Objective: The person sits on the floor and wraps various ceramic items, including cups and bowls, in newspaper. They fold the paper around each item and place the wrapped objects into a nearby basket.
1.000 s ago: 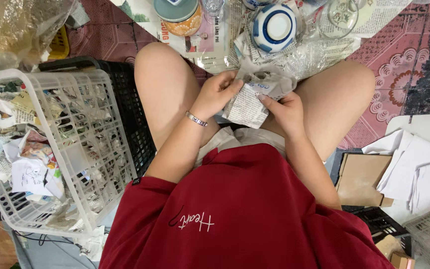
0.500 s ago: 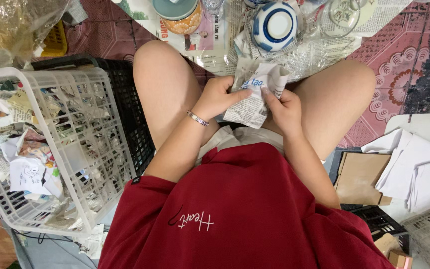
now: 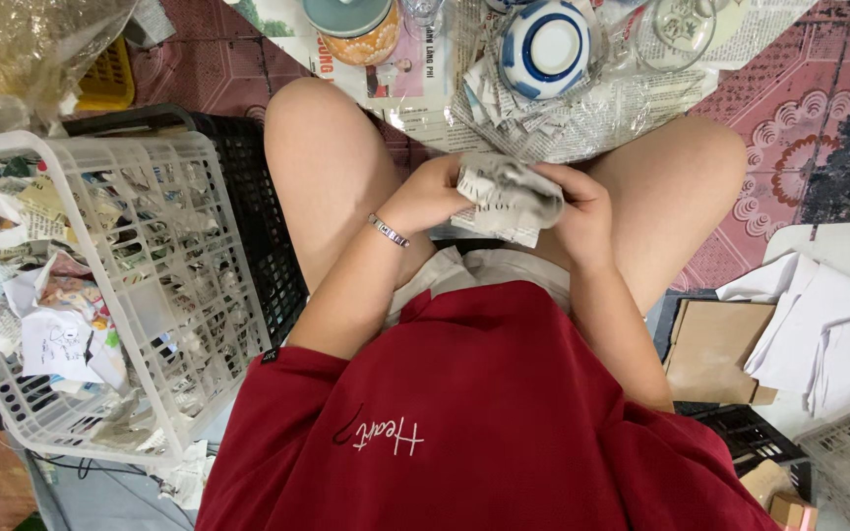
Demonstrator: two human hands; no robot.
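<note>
I see both hands meeting over the lap, between the two bare knees; my left hand [image 3: 432, 194] is curled around the left edge of a bundle of newspaper [image 3: 506, 200], fingers closed on it, a thin bracelet [image 3: 387, 230] on that wrist; my right hand [image 3: 582, 209] is closed around the bundle's right side, thumb pressed on top; what the paper wraps I cannot tell, since it is fully covered. The bundle sits in the middle of the view, just nearer than a spread of newspaper sheets [image 3: 582, 123] on the floor; on that spread, farther off, stands a blue and white bowl [image 3: 544, 44], with a glass dish [image 3: 676, 28] to its right and an orange jar with a teal lid [image 3: 356, 25] to its left. At the left a white plastic basket [image 3: 140, 295] holds crumpled paper scraps, with a black crate [image 3: 263, 216] just beside it; at the right, near, lie a flat piece of cardboard [image 3: 715, 349] and a stack of white paper [image 3: 828, 334].
</note>
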